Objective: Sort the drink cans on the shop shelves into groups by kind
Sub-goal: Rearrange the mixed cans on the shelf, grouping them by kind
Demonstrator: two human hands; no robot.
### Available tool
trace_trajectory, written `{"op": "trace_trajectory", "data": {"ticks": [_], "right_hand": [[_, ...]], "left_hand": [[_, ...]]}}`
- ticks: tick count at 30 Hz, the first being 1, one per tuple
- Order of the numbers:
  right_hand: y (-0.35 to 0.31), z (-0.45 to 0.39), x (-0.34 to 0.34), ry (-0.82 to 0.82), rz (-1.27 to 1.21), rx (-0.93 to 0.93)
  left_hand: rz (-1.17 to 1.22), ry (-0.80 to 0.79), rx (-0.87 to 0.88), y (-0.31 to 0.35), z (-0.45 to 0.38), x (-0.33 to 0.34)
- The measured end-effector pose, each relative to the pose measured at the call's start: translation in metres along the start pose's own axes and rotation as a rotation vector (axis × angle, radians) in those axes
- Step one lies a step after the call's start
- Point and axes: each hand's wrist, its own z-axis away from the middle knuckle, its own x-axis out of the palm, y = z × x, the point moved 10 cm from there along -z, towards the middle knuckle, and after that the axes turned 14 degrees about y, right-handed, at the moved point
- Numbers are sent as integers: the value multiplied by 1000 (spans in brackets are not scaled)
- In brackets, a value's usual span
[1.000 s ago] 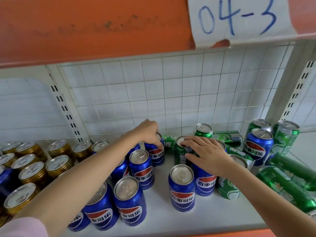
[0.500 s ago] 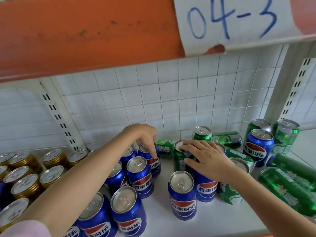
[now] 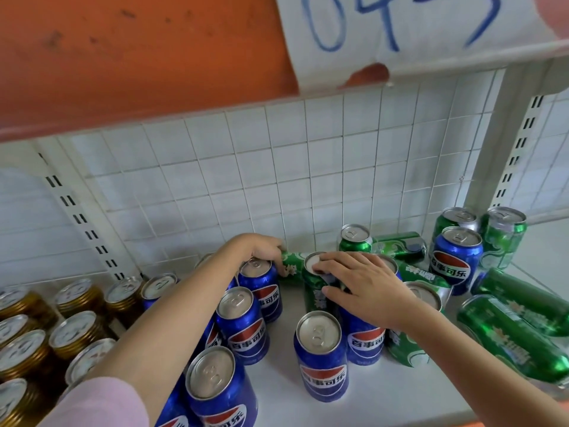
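Note:
My left hand [image 3: 254, 249] reaches to the back of the shelf, fingers curled over the rim of an upright blue can [image 3: 261, 283]. Its fingertips touch a green can lying on its side [image 3: 289, 263]. My right hand [image 3: 360, 286] lies over an upright green can [image 3: 312, 291], fingertips on the lid and thumb against its side. The palm covers a blue can [image 3: 365, 337]. Several blue cans [image 3: 243, 325] stand under my left arm, and one [image 3: 321, 355] stands alone in front.
Gold cans [image 3: 74, 334] stand grouped at the left. Green cans at the right stand upright [image 3: 503, 238] or lie on their sides [image 3: 511, 337], with one blue can [image 3: 457, 260] among them. A wire grid back panel [image 3: 277, 180] and the upper orange shelf edge [image 3: 138, 57] bound the space.
Both hands stay on the same cans. My right fingers have slid a little further left over the green can's lid. The view has tilted down and moved closer.

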Motion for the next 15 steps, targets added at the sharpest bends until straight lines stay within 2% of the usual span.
{"op": "trace_trajectory", "data": {"ticks": [5, 9, 12, 15], "right_hand": [[-1, 1, 0, 0, 0, 0], [-1, 0, 0, -1, 5, 4], [0, 0, 1, -1, -7, 10], [1, 0, 0, 8, -5, 8]], "left_hand": [[22, -83, -5, 5, 5, 7], [-159, -120, -8, 7, 0, 15], [-275, -110, 18, 13, -10, 25], [-227, -39, 53, 17, -15, 21]]}}
